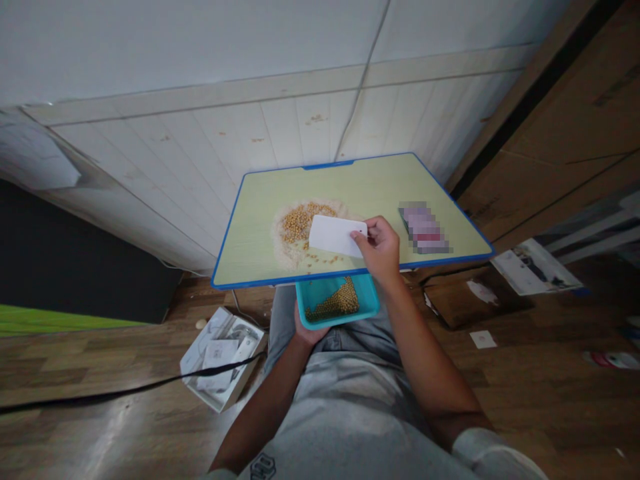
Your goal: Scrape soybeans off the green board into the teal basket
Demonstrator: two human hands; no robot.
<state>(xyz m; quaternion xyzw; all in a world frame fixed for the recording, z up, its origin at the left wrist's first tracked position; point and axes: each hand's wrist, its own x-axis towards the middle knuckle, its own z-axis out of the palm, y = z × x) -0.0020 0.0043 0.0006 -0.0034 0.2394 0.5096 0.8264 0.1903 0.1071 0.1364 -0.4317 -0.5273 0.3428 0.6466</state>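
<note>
My right hand pinches a white flat card and holds it over a pile of yellow beans mixed with pale grains on a small green table with a blue rim. My left hand grips a teal tray from below, just under the table's near edge. The tray holds yellow beans gathered at its right side. A few loose beans lie near the table edge in front of the card.
A blurred purple packet lies on the table's right part. On the wooden floor lie an open white box, a black cable, cardboard and papers. A white wall stands behind the table.
</note>
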